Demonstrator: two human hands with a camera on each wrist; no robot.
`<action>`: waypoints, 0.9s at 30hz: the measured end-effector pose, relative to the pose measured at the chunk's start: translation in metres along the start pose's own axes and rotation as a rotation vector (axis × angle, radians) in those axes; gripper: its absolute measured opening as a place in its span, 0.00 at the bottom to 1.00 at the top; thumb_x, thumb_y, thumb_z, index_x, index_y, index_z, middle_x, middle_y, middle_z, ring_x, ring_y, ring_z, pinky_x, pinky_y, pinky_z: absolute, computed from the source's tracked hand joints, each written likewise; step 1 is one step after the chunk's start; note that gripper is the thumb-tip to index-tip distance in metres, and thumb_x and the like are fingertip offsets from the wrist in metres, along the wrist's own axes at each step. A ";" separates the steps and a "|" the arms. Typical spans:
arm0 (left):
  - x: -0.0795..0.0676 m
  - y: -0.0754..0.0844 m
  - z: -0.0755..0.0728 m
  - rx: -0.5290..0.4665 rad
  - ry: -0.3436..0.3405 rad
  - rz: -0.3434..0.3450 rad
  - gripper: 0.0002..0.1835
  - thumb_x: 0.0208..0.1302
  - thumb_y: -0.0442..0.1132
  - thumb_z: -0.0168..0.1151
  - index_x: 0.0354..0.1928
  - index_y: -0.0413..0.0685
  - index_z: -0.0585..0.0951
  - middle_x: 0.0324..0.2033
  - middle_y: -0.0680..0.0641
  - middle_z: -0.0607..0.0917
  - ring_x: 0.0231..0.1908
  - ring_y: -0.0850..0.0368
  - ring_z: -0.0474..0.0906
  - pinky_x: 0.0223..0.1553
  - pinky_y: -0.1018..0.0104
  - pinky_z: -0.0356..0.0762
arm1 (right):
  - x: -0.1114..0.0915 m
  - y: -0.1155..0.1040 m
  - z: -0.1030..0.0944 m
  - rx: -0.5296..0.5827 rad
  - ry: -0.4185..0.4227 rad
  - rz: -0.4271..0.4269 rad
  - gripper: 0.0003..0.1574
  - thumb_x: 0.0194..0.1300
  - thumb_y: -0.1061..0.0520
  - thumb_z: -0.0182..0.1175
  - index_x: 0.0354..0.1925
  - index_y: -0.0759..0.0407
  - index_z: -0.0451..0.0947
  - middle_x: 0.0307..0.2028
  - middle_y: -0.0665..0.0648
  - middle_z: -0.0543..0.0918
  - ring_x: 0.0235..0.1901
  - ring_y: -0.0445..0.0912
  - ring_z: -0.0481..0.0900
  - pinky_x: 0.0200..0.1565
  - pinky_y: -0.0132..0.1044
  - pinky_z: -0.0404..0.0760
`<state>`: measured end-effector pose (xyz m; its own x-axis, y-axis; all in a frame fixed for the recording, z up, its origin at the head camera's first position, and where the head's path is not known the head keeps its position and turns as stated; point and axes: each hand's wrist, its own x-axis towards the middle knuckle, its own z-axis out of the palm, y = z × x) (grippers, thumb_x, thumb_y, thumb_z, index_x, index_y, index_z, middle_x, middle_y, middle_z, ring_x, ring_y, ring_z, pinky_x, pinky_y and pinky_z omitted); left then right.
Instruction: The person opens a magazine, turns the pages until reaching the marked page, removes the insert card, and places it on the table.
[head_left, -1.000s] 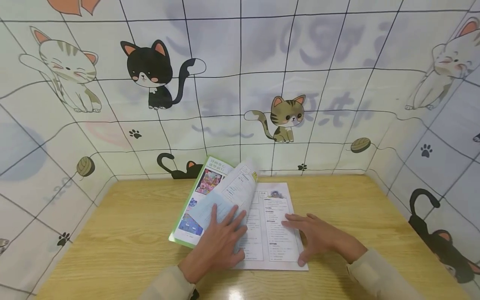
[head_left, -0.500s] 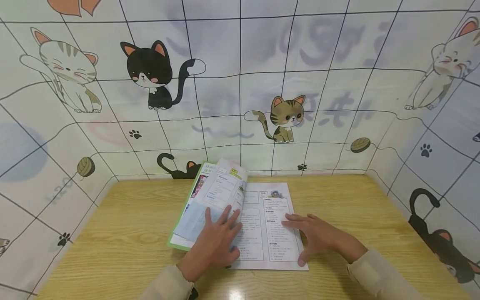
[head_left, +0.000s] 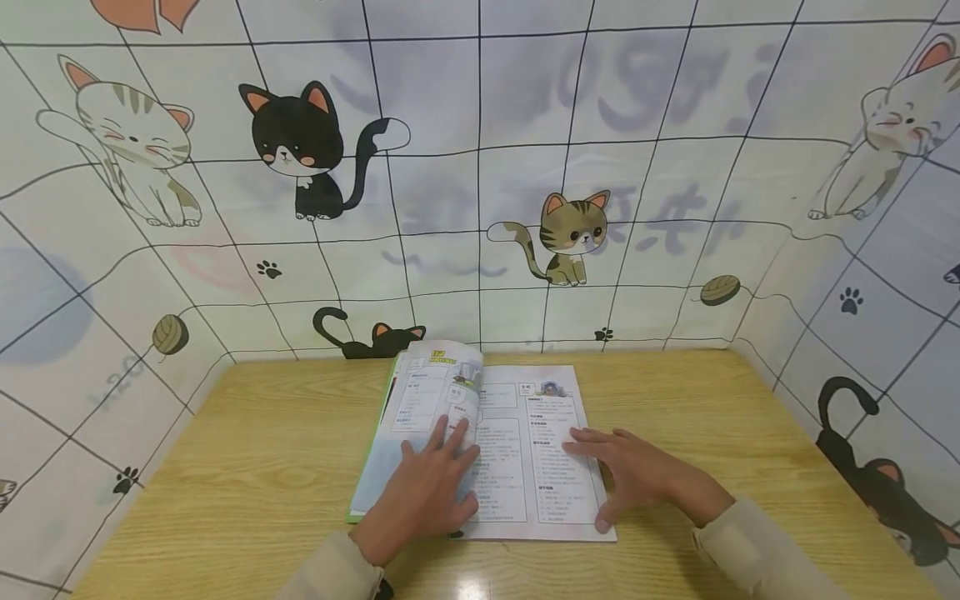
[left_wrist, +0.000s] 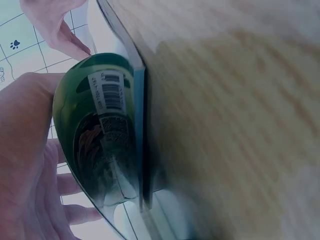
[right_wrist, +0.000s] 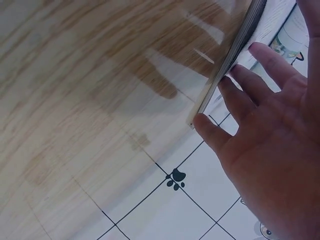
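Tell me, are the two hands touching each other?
Apart. The head view shows it: a strip of printed page is visible between the left hand and the right hand.

Room type unclear; nook-like: wood-grain table (head_left: 262, 450), cat-printed walls (head_left: 450, 179) on three sides.

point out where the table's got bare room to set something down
The table is bare between the open softcover book and the left wall, and between the right hand and the right wall. Crowded: the middle, with the book and left hand; behind its right page, only a narrow strip before the back wall.
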<state>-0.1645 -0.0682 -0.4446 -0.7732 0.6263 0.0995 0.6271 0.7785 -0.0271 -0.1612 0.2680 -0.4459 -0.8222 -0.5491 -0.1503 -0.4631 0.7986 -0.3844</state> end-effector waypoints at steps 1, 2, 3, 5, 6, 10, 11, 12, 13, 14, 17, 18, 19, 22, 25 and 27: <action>0.000 0.000 0.001 -0.015 -0.007 -0.008 0.30 0.60 0.57 0.58 0.63 0.53 0.78 0.71 0.42 0.67 0.70 0.36 0.61 0.44 0.25 0.72 | 0.000 0.000 0.000 0.001 0.000 0.000 0.71 0.33 0.25 0.74 0.71 0.58 0.67 0.72 0.63 0.65 0.69 0.61 0.64 0.66 0.68 0.55; 0.000 0.000 0.001 -0.030 -0.015 -0.015 0.30 0.61 0.57 0.58 0.63 0.53 0.78 0.71 0.42 0.67 0.70 0.35 0.61 0.44 0.25 0.73 | 0.000 -0.001 -0.001 0.000 0.001 -0.005 0.71 0.34 0.25 0.74 0.71 0.58 0.67 0.71 0.63 0.66 0.69 0.61 0.65 0.65 0.68 0.56; 0.000 0.000 0.002 -0.044 -0.021 -0.021 0.30 0.61 0.57 0.58 0.64 0.53 0.78 0.71 0.41 0.66 0.70 0.35 0.61 0.44 0.26 0.73 | 0.000 -0.001 -0.001 0.003 0.000 -0.003 0.71 0.34 0.25 0.74 0.71 0.58 0.67 0.71 0.63 0.66 0.69 0.61 0.65 0.65 0.68 0.56; 0.000 0.000 0.003 -0.059 -0.029 -0.029 0.31 0.62 0.58 0.59 0.64 0.53 0.77 0.72 0.41 0.66 0.70 0.35 0.61 0.44 0.26 0.73 | 0.000 -0.002 -0.002 0.007 -0.007 0.007 0.70 0.35 0.25 0.73 0.71 0.58 0.67 0.72 0.62 0.65 0.69 0.60 0.65 0.66 0.67 0.56; 0.000 0.000 0.003 -0.061 -0.029 -0.029 0.31 0.62 0.57 0.59 0.64 0.53 0.77 0.72 0.41 0.66 0.70 0.35 0.61 0.44 0.26 0.73 | 0.000 -0.002 -0.002 0.009 -0.008 0.011 0.71 0.35 0.24 0.73 0.71 0.58 0.67 0.72 0.62 0.65 0.69 0.60 0.65 0.66 0.67 0.56; -0.002 0.000 0.001 -0.064 -0.015 -0.030 0.30 0.61 0.56 0.60 0.63 0.52 0.77 0.71 0.40 0.67 0.69 0.34 0.63 0.42 0.28 0.75 | 0.001 -0.002 -0.003 0.014 -0.018 0.029 0.71 0.35 0.24 0.73 0.71 0.57 0.67 0.72 0.62 0.65 0.70 0.60 0.64 0.66 0.67 0.56; -0.002 0.000 0.000 -0.065 -0.012 -0.033 0.30 0.61 0.56 0.60 0.63 0.52 0.77 0.70 0.40 0.67 0.68 0.34 0.63 0.41 0.29 0.76 | 0.001 -0.003 -0.004 0.014 -0.019 0.031 0.71 0.35 0.24 0.73 0.71 0.57 0.67 0.72 0.62 0.65 0.69 0.60 0.64 0.66 0.67 0.56; -0.003 0.000 0.000 -0.066 -0.010 -0.037 0.29 0.61 0.56 0.60 0.63 0.52 0.77 0.70 0.40 0.68 0.68 0.34 0.64 0.41 0.30 0.76 | 0.002 -0.003 -0.004 0.014 -0.019 0.032 0.70 0.35 0.24 0.74 0.71 0.57 0.67 0.72 0.62 0.65 0.69 0.60 0.65 0.66 0.67 0.56; -0.003 0.000 -0.001 -0.066 -0.007 -0.041 0.29 0.61 0.55 0.60 0.63 0.52 0.77 0.70 0.40 0.68 0.67 0.33 0.64 0.40 0.31 0.77 | 0.002 -0.003 -0.004 0.015 -0.018 0.033 0.70 0.35 0.25 0.74 0.71 0.58 0.68 0.72 0.62 0.66 0.69 0.60 0.65 0.66 0.67 0.56; -0.003 0.000 -0.001 -0.065 -0.005 -0.045 0.29 0.61 0.55 0.60 0.63 0.51 0.77 0.70 0.39 0.68 0.67 0.33 0.65 0.40 0.32 0.77 | 0.002 -0.003 -0.005 0.017 -0.017 0.034 0.70 0.36 0.25 0.74 0.71 0.58 0.68 0.72 0.62 0.66 0.69 0.60 0.65 0.66 0.67 0.56; -0.003 0.000 -0.003 -0.056 0.004 -0.052 0.29 0.61 0.55 0.60 0.62 0.50 0.78 0.69 0.39 0.69 0.67 0.34 0.65 0.41 0.33 0.77 | 0.002 -0.003 -0.005 0.020 -0.014 0.037 0.69 0.36 0.25 0.74 0.70 0.58 0.68 0.71 0.62 0.66 0.69 0.59 0.65 0.66 0.66 0.57; -0.003 0.000 -0.003 -0.054 0.006 -0.050 0.29 0.61 0.55 0.61 0.61 0.49 0.78 0.69 0.39 0.69 0.67 0.35 0.65 0.42 0.33 0.77 | 0.002 -0.003 -0.005 0.020 -0.012 0.037 0.69 0.37 0.25 0.74 0.70 0.58 0.68 0.71 0.61 0.66 0.69 0.59 0.65 0.66 0.65 0.57; -0.003 0.000 -0.003 -0.054 0.008 -0.047 0.29 0.61 0.55 0.61 0.61 0.47 0.78 0.68 0.38 0.69 0.68 0.35 0.65 0.43 0.33 0.77 | 0.002 -0.004 -0.005 0.018 -0.011 0.038 0.69 0.37 0.25 0.74 0.70 0.57 0.68 0.71 0.61 0.66 0.69 0.59 0.65 0.66 0.65 0.58; -0.002 0.000 -0.002 -0.061 0.011 -0.035 0.31 0.61 0.55 0.61 0.60 0.43 0.78 0.68 0.38 0.70 0.68 0.37 0.65 0.45 0.32 0.76 | 0.002 -0.004 -0.005 0.015 0.001 0.036 0.68 0.37 0.24 0.73 0.70 0.58 0.69 0.71 0.61 0.68 0.68 0.60 0.66 0.65 0.64 0.60; -0.002 0.002 -0.001 -0.061 0.016 -0.030 0.32 0.61 0.57 0.61 0.60 0.42 0.78 0.67 0.38 0.71 0.68 0.38 0.66 0.46 0.32 0.76 | 0.003 -0.005 -0.005 0.008 0.014 0.033 0.67 0.37 0.25 0.73 0.68 0.59 0.71 0.70 0.62 0.69 0.67 0.61 0.67 0.64 0.63 0.62; -0.001 0.003 -0.001 -0.058 0.021 -0.034 0.33 0.60 0.60 0.61 0.58 0.42 0.79 0.66 0.38 0.72 0.67 0.38 0.67 0.45 0.32 0.76 | 0.003 -0.006 -0.005 0.002 0.019 0.034 0.66 0.38 0.25 0.74 0.68 0.59 0.72 0.69 0.62 0.70 0.67 0.61 0.67 0.64 0.62 0.62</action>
<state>-0.1616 -0.0664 -0.4440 -0.7925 0.5980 0.1200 0.6053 0.7953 0.0338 -0.1627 0.2629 -0.4400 -0.8435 -0.5169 -0.1462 -0.4341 0.8162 -0.3814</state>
